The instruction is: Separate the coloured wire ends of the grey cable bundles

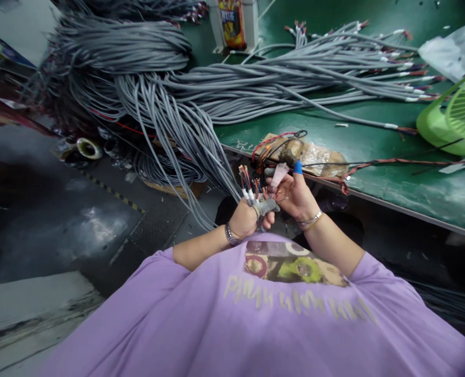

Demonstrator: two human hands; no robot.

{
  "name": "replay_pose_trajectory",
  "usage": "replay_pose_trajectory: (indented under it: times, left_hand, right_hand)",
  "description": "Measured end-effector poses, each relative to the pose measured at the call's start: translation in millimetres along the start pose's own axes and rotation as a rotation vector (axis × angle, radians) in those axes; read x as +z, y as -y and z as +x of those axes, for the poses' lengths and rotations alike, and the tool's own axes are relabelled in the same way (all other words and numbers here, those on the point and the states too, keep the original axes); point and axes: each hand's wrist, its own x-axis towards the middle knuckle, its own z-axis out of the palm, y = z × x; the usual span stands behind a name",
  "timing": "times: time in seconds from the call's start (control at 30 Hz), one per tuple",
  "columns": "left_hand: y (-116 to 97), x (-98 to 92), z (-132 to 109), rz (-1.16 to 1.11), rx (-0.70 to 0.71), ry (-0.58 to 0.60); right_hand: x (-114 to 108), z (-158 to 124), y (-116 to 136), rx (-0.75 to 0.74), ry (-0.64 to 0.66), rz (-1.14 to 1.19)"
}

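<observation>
My left hand (pixel 247 219), with a watch at the wrist, is closed around a bunch of grey cables (pixel 220 162) in front of my body. Their ends stick up past my fist, with white bands and thin coloured wires (pixel 245 178) showing bare copper tips. A grey wrap covers a finger or the thumb of this hand. My right hand (pixel 298 198) is beside the wire ends, palm turned up. Its thumb, with a blue cover (pixel 297 167), stands apart from a finger in a pale pinkish wrap (pixel 280 175). Fine copper strands lie at its palm.
Long grey cables (pixel 279 78) lie across the green table (pixel 377 183), and a thick heap (pixel 130 47) hangs over its left end. A taped block (pixel 318 157) with red and black wires lies at the table edge. A green fan (pixel 452 115) stands right, near a plastic bag (pixel 455 50).
</observation>
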Motion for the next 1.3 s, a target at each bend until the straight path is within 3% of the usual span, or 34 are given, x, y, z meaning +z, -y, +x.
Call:
replay_pose_trajectory:
  times: [0.1, 0.4, 0.6, 0.97, 1.3]
  left_hand:
    - [0.1, 0.3, -1.1, 0.005, 0.021, -0.008]
    - [-4.8, 5.2, 6.5, -0.051, 0.037, -0.06]
    - [-7.5, 8.4, 6.7, -0.052, 0.011, -0.096]
    - [-10.1, 10.5, 4.6, -0.073, 0.009, -0.118]
    - [-2.2, 4.7, -2.3, -0.036, 0.065, -0.088]
  right_hand:
    - [3.4, -2.4, 2.9, -0.011, -0.029, -0.02]
    - [-3.8, 6.7, -11.9, -0.229, -0.125, -0.067]
    - [3.0, 9.1, -9.8, -0.083, -0.073, 0.007]
    - [2.2, 15.3, -11.2, -0.099, -0.12, 0.083]
    - [7.5, 4.6, -6.3, -0.04, -0.049, 0.092]
